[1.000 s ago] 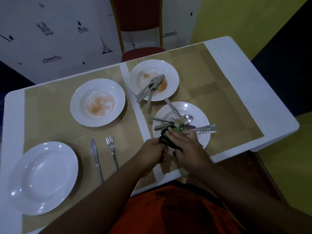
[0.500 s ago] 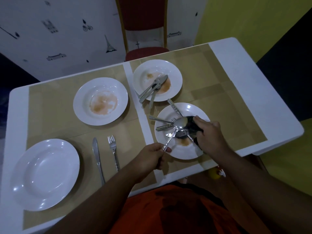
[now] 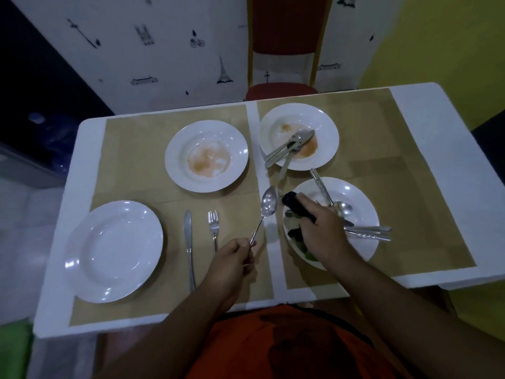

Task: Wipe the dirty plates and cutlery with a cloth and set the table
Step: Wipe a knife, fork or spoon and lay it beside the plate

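- Left hand: is pinching the very end of a spoon, which is riding above the middle of the bench, bowl toward the far edge, just beside the near-right plate.
- Right hand: is clenching a dark cloth over that plate's left half. Whether the cloth is touching the plate cannot be told.
- Near-right plate, by the near edge: is carrying heaped cutlery, with two handles overhanging its right rim.
- Far-right plate, by the far edge: is showing an orange smear and carrying more cutlery.
- Stained plate, left of the middle: is lying unwiped.
- Clean plate, toward the near left corner: a knife and fork are lying beside it.
- Hazards, as judged:
  - The spoon, gripped so far back, is likely to swing or slip and drop onto the bench.
  - The cloth hand, working among the heap, is risking nudging the overhanging handles off the rim.
  - A wiped spoon brushing a smeared plate would need cleaning again.
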Tool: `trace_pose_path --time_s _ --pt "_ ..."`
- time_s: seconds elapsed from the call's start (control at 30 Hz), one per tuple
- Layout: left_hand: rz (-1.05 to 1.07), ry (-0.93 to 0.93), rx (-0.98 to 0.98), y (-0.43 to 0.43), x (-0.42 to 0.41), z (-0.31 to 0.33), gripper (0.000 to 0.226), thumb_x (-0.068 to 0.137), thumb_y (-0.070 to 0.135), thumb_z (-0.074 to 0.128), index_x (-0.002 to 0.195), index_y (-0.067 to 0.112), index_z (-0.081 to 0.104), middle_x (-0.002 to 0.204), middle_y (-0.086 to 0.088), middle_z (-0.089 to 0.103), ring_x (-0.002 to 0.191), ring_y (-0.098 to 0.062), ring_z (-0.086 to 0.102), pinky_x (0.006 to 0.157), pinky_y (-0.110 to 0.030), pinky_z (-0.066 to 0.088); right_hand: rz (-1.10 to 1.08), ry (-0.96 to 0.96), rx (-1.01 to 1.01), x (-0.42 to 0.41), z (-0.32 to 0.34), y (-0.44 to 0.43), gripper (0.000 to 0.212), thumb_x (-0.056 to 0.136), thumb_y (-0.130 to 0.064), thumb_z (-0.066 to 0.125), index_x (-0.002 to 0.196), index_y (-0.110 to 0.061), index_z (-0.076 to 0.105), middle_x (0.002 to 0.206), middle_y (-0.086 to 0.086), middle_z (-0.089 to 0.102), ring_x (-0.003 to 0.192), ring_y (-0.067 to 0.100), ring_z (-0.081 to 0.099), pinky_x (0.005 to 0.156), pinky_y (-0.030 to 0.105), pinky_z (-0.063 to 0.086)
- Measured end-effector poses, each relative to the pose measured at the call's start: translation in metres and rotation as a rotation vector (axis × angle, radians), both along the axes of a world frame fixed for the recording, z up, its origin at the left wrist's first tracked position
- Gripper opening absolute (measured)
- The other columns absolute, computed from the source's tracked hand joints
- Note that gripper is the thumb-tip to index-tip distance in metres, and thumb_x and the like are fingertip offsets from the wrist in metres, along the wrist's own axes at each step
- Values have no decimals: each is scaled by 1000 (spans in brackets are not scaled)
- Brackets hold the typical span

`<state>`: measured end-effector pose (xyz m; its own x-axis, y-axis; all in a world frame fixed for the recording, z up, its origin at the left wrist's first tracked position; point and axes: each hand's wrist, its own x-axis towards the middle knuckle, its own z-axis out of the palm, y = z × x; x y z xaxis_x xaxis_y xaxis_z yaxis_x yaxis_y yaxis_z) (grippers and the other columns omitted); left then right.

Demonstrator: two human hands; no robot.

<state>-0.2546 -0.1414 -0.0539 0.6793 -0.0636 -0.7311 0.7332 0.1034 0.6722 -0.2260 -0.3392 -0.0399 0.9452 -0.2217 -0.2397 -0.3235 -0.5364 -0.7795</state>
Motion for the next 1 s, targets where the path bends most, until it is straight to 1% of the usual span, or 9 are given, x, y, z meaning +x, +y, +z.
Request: trace_pose_path --time_s 0.1,0.23,0.33,0.4,0.57,0.7,0.77,0.83,1.0 --pt "-31 -71 239 20 -12 -10 19 100 15 57 93 10 73 74 -1 69 60 -3 61 54 -17 47 17 -13 86 3 4 22 56 85 1 44 133 -26 52 122 2 61 105 21 61 94 37 51" --pt "-67 -11 311 30 -11 -17 15 99 17 62 98 11 75 87 -8 76 74 -13 70 53 -16 50 96 59 55 -1 2 43 54 87 3 43 134 -23 52 114 -2 61 94 8 61 73 8 48" --pt "-155 -41 414 33 -5 -25 16 97 19 64 104 10 75 91 -6 75 81 -15 71 57 -21 53 156 107 2 -5 -8 53 55 85 -3 44 135 -26 50 128 7 55 108 17 58 95 27 49" --pt "-247 -75 496 35 -3 -29 16 94 22 67 103 11 77 90 -4 76 80 -13 71 64 -26 58 186 143 -34 -7 -15 55 56 85 -7 44 136 -31 48 122 12 53 100 21 59 93 36 51" --pt "-644 -357 767 42 -2 -28 18 92 25 65 94 15 79 85 0 77 77 -9 69 69 -20 52 200 162 -102 -11 -18 57 55 86 -5 46 133 -34 47 108 15 50 90 26 59 83 38 55" --pt "-761 -747 923 44 -1 -35 21 93 20 60 109 19 72 103 -4 72 93 -18 65 82 -38 57 181 207 -131 -13 -17 57 53 90 -7 46 136 -34 45 113 13 43 84 24 59 82 33 55" --pt "-962 -829 1005 45 3 -40 51 89 23 66 139 19 55 143 -7 56 130 -26 52 104 -42 47 197 186 -154 -14 -17 57 52 89 -6 46 136 -30 47 113 14 46 89 25 58 83 30 53" --pt "-1156 -796 1077 46 6 -43 77 93 33 64 157 17 25 166 -7 21 153 -29 17 119 -45 24 226 149 -178 -14 -17 58 52 87 -4 47 134 -26 49 113 16 53 99 30 56 88 35 51" --pt "-1257 -709 1167 43 5 -50 82 99 50 49 160 15 6 169 -7 4 156 -27 0 125 -45 9 312 122 -220 -15 -12 60 47 88 0 43 130 -20 51 121 4 56 102 17 32 84 24 30"
